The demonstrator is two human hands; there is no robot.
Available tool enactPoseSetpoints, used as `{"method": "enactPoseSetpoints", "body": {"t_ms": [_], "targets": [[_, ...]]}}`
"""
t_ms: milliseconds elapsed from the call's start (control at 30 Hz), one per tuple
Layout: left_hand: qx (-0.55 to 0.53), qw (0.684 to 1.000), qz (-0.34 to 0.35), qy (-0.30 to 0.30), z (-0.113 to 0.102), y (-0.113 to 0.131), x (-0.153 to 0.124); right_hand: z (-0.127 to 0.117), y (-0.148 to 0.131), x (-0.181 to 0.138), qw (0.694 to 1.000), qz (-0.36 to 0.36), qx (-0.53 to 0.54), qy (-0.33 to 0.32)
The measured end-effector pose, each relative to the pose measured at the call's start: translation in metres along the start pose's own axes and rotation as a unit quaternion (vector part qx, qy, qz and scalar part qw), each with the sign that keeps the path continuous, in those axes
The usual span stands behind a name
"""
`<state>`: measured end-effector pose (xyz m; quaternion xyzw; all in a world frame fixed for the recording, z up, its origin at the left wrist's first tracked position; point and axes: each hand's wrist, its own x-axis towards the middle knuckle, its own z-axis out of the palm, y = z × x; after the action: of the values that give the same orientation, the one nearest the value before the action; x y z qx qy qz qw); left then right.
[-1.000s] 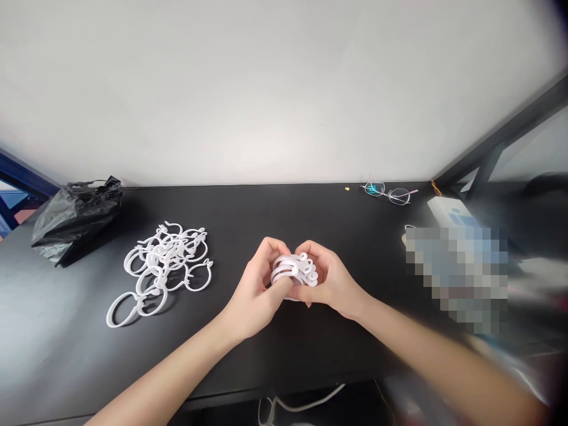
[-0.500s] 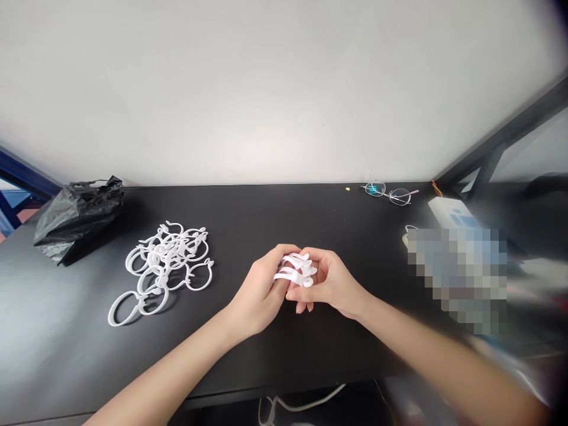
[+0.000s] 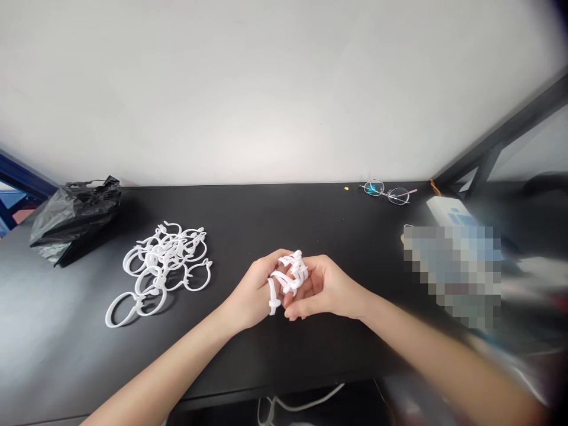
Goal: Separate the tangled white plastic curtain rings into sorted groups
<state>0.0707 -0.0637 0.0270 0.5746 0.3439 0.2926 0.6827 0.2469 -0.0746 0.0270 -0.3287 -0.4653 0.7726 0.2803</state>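
Observation:
Several white plastic ring clips (image 3: 293,276) lie in my hands above the front middle of the table. My left hand (image 3: 255,294) is curled round them from the left, and one clip (image 3: 273,297) hangs over its thumb side. My right hand (image 3: 332,289) cups the bunch from the other side, fingers bent beneath and behind it, thumb at the front. The hidden fingertips do not show exactly which clips each hand grips. To the left, a loose pile of the same ring clips (image 3: 171,254) rests on the table, some linked or overlapping.
A crumpled black plastic bag (image 3: 77,219) sits at the back left of the black table (image 3: 248,219). Eyeglasses (image 3: 386,192) lie near the wall at the back right. A white box (image 3: 448,208) and a blurred-out patch are on the right. A pale cable (image 3: 306,407) shows below the front edge.
The clips in my hands have shifted and spread; one now hangs down by my left thumb. My right thumb has dropped slightly away from the bunch.

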Motion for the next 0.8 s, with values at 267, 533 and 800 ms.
{"method": "enactPoseSetpoints", "body": {"t_ms": [267, 533, 800], "targets": [[0.04, 0.999, -0.003, 0.022, -0.002, -0.009, 0.001, 0.012, 0.002, -0.002, 0.994, -0.016, -0.092, 0.051], [0.038, 0.997, 0.021, 0.057, 0.002, -0.012, 0.003, 0.022, 0.013, 0.002, 0.981, -0.08, -0.119, 0.13], [0.051, 0.997, 0.007, 0.061, 0.001, -0.004, 0.003, 0.019, 0.012, 0.002, 0.982, -0.105, -0.1, 0.123]]}}
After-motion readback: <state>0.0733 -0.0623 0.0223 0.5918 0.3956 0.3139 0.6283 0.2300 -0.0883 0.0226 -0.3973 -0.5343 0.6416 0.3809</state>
